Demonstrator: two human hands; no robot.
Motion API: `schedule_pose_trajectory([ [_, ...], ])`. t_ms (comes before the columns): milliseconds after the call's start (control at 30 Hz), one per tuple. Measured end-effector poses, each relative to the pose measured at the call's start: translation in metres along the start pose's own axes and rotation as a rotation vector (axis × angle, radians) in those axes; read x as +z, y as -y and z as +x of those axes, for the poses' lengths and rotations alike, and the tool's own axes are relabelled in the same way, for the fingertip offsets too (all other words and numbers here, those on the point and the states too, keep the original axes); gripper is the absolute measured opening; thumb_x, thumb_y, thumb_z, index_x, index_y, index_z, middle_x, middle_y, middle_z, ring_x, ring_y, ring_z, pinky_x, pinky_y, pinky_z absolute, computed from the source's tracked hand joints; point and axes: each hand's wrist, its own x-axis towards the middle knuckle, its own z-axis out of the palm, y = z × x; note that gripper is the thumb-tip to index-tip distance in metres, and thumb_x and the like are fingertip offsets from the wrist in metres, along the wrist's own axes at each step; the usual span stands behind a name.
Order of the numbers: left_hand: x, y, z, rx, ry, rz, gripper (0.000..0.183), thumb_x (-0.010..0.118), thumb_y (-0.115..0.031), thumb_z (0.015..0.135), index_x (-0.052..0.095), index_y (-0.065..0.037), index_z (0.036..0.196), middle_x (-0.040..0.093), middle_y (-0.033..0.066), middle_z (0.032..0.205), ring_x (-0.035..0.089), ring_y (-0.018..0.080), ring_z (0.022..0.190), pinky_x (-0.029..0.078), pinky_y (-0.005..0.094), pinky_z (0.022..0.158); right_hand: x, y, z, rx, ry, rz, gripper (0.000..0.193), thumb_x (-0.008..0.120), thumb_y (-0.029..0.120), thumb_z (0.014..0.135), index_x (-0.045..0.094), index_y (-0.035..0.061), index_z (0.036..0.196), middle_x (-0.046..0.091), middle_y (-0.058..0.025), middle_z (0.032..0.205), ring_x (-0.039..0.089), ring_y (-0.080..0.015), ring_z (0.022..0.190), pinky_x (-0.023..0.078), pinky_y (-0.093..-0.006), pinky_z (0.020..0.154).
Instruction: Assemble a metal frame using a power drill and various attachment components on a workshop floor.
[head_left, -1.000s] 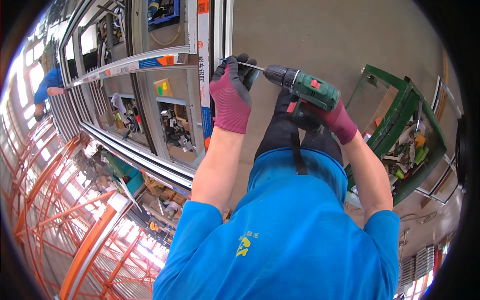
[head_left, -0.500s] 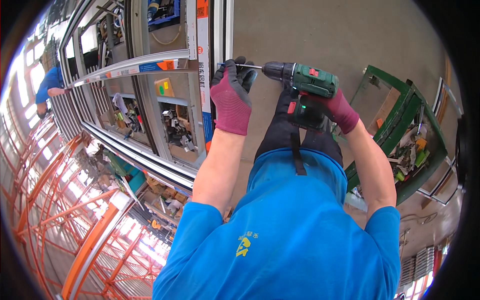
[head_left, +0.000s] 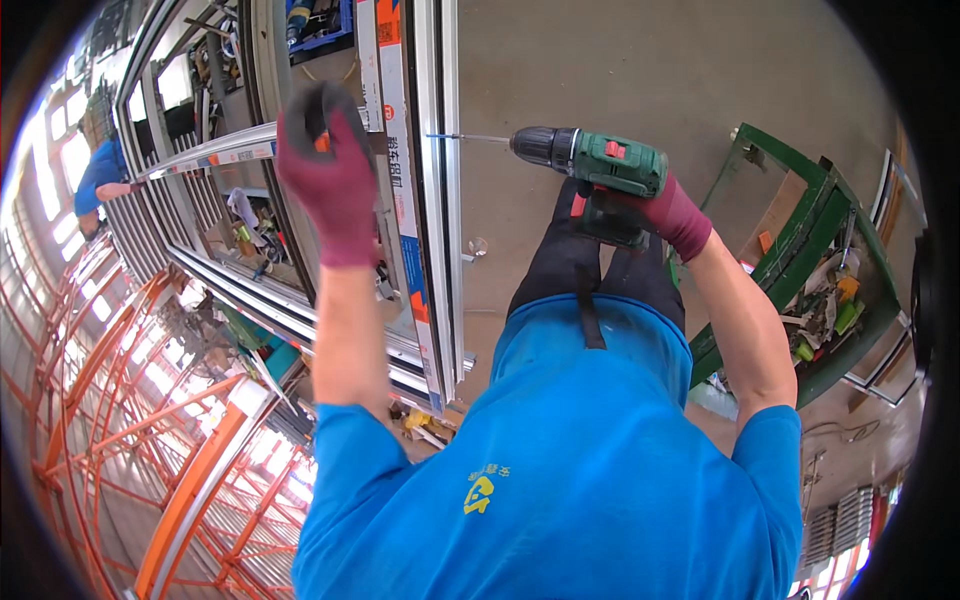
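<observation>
Right hand (head_left: 672, 213) closed around the heavy, rigid green drill (head_left: 600, 160) by its grip; left hand (head_left: 333, 180) open against the stiff window frame (head_left: 438, 200)

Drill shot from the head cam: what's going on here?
A person in a blue shirt is working on a pale metal window frame. The right hand, in a maroon glove, holds a green cordless drill level, its bit pointing at the frame's edge, tip at or just short of it. The left hand, gloved too, is raised over the frame, apparently holding something small and orange. A green cart of scraps sits on the floor to the right.
</observation>
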Motion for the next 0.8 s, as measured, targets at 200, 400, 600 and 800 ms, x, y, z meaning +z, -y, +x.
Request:
schedule_pose_trajectory([
  [200, 0.041, 0.046, 0.044, -0.051, 0.358, 0.274, 0.048, 0.066, -0.052, 0.098, 0.071, -0.004, 0.102, 0.073, 0.0212, 0.087, 0.072, 0.0409, 0.087, 0.055, 0.0473, 0.082, 0.000, -0.008, 0.007, -0.047, 0.035, -0.050, 0.033, 0.080, -0.001, 0.082, 0.071, 0.0032, 0.113, 0.076, -0.0085, 0.098, 0.072, -0.0168, 0.091, 0.057, -0.0338, 0.086],
  [400, 0.043, 0.038, 0.038, -0.031, 0.356, 0.356, 0.045, 0.065, -0.047, 0.100, 0.070, -0.003, 0.105, 0.074, 0.0185, 0.086, 0.073, 0.0378, 0.087, 0.055, 0.0458, 0.081, 0.001, -0.016, 0.012, -0.177, -0.034, -0.177, 0.045, 0.080, -0.004, 0.077, 0.070, 0.0028, 0.120, 0.076, -0.0167, 0.105, 0.073, -0.0337, 0.096, 0.057, -0.0376, 0.089],
  [600, 0.044, 0.032, 0.038, -0.007, 0.326, 0.318, 0.042, 0.066, -0.045, 0.100, 0.070, -0.004, 0.106, 0.074, 0.0174, 0.087, 0.074, 0.0372, 0.086, 0.055, 0.0448, 0.081, -0.004, -0.019, 0.022, -0.229, 0.025, -0.186, 0.059, 0.078, -0.006, 0.072, 0.066, 0.0006, 0.130, 0.074, -0.0157, 0.114, 0.072, -0.0289, 0.104, 0.055, -0.0371, 0.095],
  [800, 0.043, 0.033, 0.036, -0.011, 0.351, 0.323, 0.036, 0.066, -0.039, 0.100, 0.069, -0.004, 0.104, 0.074, 0.0166, 0.087, 0.074, 0.0364, 0.084, 0.055, 0.0426, 0.079, -0.013, -0.017, 0.031, -0.222, 0.111, -0.193, 0.062, 0.077, 0.000, 0.072, 0.065, 0.0006, 0.133, 0.073, -0.0171, 0.118, 0.071, -0.0350, 0.106, 0.054, -0.0423, 0.098],
])
